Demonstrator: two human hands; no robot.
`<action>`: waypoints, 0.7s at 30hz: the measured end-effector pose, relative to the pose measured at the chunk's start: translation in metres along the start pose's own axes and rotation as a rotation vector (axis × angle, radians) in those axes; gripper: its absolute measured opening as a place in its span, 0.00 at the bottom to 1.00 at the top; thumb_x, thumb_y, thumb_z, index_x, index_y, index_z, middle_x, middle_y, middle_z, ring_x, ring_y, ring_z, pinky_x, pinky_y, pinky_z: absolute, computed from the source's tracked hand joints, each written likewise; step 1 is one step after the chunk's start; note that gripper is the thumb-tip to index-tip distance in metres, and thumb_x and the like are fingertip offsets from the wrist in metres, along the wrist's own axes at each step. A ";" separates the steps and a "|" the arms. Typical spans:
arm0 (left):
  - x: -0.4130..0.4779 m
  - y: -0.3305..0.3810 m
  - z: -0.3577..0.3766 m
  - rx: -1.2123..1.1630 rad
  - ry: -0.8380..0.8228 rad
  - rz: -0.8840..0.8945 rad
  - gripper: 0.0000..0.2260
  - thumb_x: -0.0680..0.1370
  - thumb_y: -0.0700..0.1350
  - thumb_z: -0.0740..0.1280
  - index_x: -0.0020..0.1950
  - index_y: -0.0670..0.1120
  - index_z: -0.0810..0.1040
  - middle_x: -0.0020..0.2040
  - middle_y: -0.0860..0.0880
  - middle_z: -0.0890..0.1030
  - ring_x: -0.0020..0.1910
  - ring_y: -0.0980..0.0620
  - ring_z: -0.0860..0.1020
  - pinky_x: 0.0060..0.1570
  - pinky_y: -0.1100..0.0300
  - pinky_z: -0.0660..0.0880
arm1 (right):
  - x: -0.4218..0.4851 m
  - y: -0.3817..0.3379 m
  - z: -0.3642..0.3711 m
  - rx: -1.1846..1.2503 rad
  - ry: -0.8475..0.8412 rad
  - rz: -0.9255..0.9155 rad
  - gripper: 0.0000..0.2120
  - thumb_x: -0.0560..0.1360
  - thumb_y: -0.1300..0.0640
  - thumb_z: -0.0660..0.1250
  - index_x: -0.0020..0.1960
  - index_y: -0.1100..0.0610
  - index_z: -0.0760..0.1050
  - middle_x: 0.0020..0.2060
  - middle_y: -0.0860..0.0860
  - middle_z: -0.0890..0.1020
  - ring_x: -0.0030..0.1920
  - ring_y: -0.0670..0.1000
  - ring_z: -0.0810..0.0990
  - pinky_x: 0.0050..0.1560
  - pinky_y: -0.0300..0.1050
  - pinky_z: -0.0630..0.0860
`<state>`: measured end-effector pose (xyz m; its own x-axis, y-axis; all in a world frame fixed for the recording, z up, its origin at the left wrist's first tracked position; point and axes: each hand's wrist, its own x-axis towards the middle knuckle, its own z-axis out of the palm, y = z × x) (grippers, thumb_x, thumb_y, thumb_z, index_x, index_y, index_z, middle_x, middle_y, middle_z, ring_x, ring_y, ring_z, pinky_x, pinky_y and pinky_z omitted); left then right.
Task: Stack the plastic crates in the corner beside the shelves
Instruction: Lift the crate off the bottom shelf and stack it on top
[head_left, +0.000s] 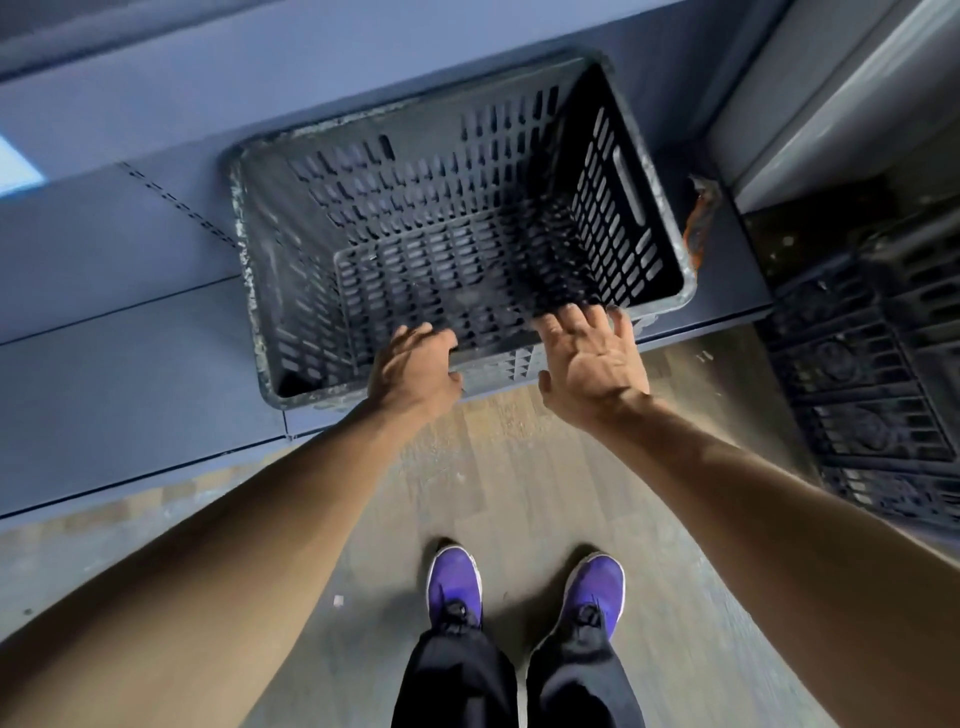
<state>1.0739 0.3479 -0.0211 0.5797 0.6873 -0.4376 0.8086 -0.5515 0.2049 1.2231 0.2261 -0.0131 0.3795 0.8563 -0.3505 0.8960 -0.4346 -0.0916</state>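
Note:
A dark grey slotted plastic crate (452, 234) sits open side up on the low blue shelf (130, 332), and its near rim overhangs the shelf's front edge. My left hand (415, 369) is curled over the near rim, fingers inside the crate. Just to the right, my right hand (592, 358) hovers at the same rim with fingers spread, and I cannot tell whether it touches the plastic. More dark crates (872, 384) stand stacked in the corner at the right, beside the shelf.
An orange-brown scrap (701, 218) lies on the shelf behind the crate's right side. A pale wall or door frame (831, 104) closes the right corner. My purple shoes (524, 587) stand on the wood-pattern floor (519, 467) in front of the shelf.

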 end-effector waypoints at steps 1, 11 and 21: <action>0.000 -0.001 0.002 0.007 -0.030 0.001 0.18 0.77 0.50 0.67 0.67 0.49 0.74 0.60 0.48 0.75 0.63 0.44 0.69 0.60 0.51 0.70 | 0.000 -0.002 -0.001 -0.016 -0.013 -0.010 0.24 0.77 0.54 0.59 0.73 0.51 0.63 0.65 0.52 0.69 0.64 0.56 0.67 0.72 0.57 0.58; -0.021 -0.001 0.022 0.081 -0.142 -0.063 0.18 0.82 0.52 0.63 0.70 0.50 0.72 0.66 0.47 0.77 0.65 0.46 0.74 0.64 0.54 0.67 | 0.002 0.005 0.017 -0.003 -0.313 0.022 0.23 0.79 0.55 0.61 0.74 0.50 0.66 0.71 0.57 0.68 0.69 0.58 0.67 0.71 0.53 0.64; -0.056 -0.009 0.021 0.183 -0.143 0.014 0.15 0.81 0.54 0.62 0.68 0.58 0.73 0.59 0.46 0.81 0.58 0.44 0.77 0.57 0.54 0.70 | -0.035 0.006 0.017 -0.095 -0.306 -0.022 0.17 0.82 0.47 0.56 0.66 0.52 0.69 0.56 0.58 0.79 0.55 0.57 0.77 0.70 0.59 0.64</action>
<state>1.0326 0.3042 -0.0172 0.5605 0.6120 -0.5579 0.7609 -0.6465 0.0553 1.2108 0.1888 -0.0174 0.2852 0.7352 -0.6149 0.9264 -0.3761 -0.0199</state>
